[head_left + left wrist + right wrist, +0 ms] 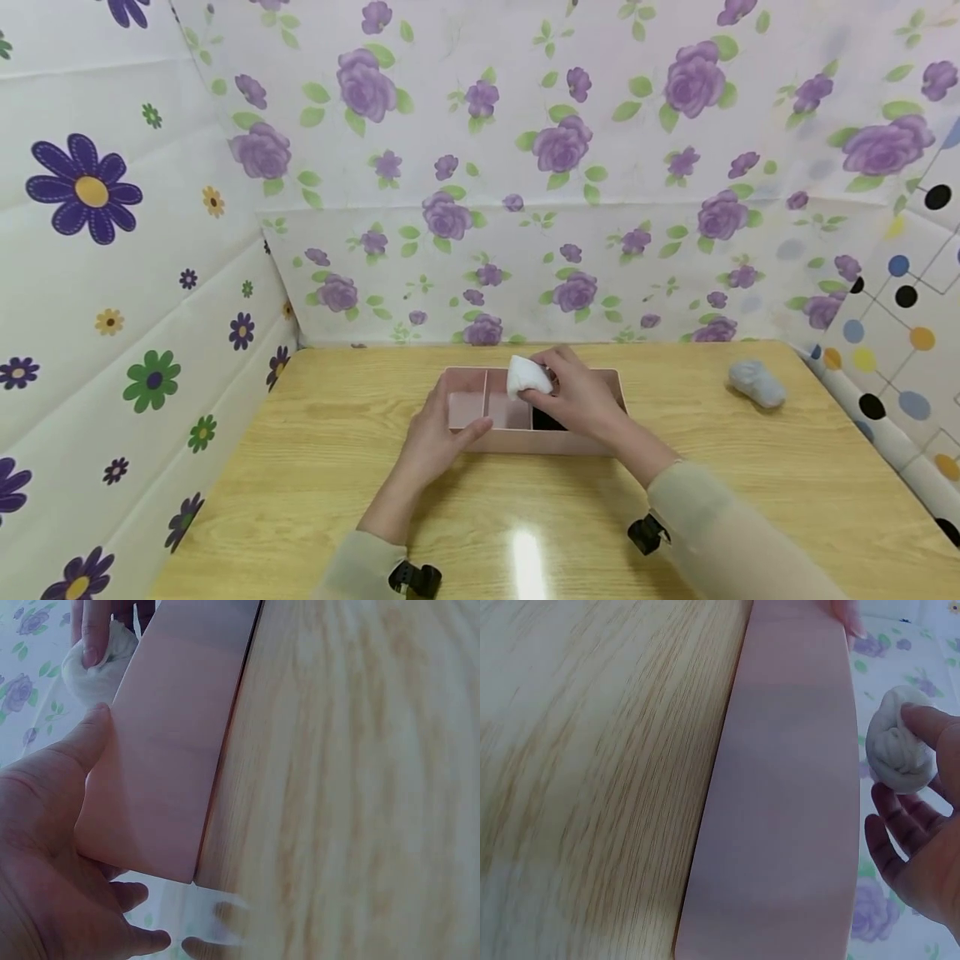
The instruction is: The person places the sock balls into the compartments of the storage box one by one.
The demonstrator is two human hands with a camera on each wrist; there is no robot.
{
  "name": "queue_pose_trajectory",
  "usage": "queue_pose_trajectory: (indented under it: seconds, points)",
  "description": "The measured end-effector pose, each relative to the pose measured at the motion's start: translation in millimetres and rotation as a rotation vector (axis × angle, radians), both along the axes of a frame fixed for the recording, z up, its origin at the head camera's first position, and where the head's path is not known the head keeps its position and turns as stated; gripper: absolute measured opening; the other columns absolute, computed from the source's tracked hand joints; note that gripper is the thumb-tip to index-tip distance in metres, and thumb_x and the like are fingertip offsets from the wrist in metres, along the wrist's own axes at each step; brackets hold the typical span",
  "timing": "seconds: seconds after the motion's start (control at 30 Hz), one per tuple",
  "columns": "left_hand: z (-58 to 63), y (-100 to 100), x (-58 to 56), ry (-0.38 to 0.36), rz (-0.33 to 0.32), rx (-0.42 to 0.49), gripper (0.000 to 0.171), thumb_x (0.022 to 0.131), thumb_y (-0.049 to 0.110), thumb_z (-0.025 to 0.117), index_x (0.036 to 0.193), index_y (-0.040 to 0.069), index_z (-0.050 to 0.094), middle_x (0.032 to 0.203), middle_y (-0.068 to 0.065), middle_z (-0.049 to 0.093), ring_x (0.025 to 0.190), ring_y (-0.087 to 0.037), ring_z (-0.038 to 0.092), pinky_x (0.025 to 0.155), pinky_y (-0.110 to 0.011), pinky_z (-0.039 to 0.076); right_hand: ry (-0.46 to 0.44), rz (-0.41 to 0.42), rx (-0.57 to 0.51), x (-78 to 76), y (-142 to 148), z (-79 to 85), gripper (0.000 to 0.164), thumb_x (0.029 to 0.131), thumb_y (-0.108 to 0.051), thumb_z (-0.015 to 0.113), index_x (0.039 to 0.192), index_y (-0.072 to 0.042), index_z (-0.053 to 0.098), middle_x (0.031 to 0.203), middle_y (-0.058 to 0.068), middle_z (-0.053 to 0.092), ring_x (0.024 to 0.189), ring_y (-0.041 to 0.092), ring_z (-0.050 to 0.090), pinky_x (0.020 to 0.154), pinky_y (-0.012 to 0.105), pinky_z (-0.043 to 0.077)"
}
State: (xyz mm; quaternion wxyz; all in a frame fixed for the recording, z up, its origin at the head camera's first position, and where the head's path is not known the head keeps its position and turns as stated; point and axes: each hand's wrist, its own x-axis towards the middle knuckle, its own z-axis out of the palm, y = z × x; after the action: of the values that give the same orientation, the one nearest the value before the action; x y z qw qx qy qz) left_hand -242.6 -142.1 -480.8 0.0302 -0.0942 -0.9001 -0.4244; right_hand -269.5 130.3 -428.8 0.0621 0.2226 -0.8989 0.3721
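Note:
A pink divided box stands on the table. My left hand holds its left end, thumb at the front rim and the other fingers around the end wall. Over the middle compartment, above the rim, my right hand pinches a white rolled-up sock between thumb and fingers. In the right wrist view the rolled sock shows its tucked folds. Something black lies in the right compartment, partly hidden by my right hand. The left compartment shows its bare pink floor.
A light grey-blue rolled bundle lies at the right rear of the wooden table. Flower-printed cloth hangs behind the table, with patterned cloths along the left and right sides.

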Motion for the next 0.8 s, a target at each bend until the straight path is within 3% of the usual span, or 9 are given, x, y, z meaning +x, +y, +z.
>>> queue_pose_trajectory:
  seconds: [0.4,0.47,0.63,0.7,0.8]
  points:
    - [-0.1,2,-0.7,0.014,0.005,-0.009,0.114,0.100,0.053,0.081,0.177,0.003,0.013,0.173,-0.028,0.036,0.145,-0.055,0.050,0.116,-0.071,0.044,0.025,-0.005,0.100,-8.5,-19,-7.4,0.046,0.101,-0.037,0.085,0.136,-0.011,0.070,0.124,0.005,0.068,0.105,0.021,0.062,0.085,0.039,0.060]
    - [-0.3,3,-1.1,0.009,-0.001,-0.006,0.115,0.101,0.055,0.080,0.177,0.003,0.012,0.174,-0.028,0.034,0.146,-0.054,0.050,0.116,-0.071,0.044,0.018,-0.016,0.133,-9.6,-20,-8.7,0.054,0.101,-0.042,0.084,0.142,-0.011,0.069,0.129,0.007,0.068,0.114,0.027,0.061,0.088,0.044,0.059]
    - [-0.1,3,0.1,0.002,-0.017,0.009,0.115,0.102,0.054,0.079,0.177,0.003,0.010,0.176,-0.026,0.031,0.147,-0.052,0.050,0.116,-0.070,0.044,-0.018,-0.024,0.208,-8.3,-18,-9.1,0.083,0.099,-0.054,0.082,0.165,-0.014,0.052,0.160,0.013,0.055,0.151,0.041,0.043,0.114,0.064,0.048]
    - [0.2,2,0.4,0.000,-0.013,0.004,0.114,0.102,0.052,0.080,0.177,0.003,0.009,0.177,-0.026,0.030,0.149,-0.052,0.048,0.118,-0.071,0.043,-0.026,-0.029,0.214,-7.3,-15,-8.2,0.087,0.099,-0.055,0.081,0.169,-0.017,0.046,0.167,0.014,0.048,0.157,0.043,0.036,0.120,0.069,0.041]
    - [0.4,2,0.4,0.000,-0.005,-0.010,0.113,0.102,0.049,0.080,0.177,0.003,0.009,0.178,-0.025,0.027,0.152,-0.054,0.043,0.119,-0.071,0.040,-0.016,-0.033,0.204,-7.2,-9,-7.7,0.087,0.100,-0.054,0.080,0.171,-0.019,0.043,0.170,0.014,0.045,0.159,0.044,0.035,0.120,0.072,0.039]
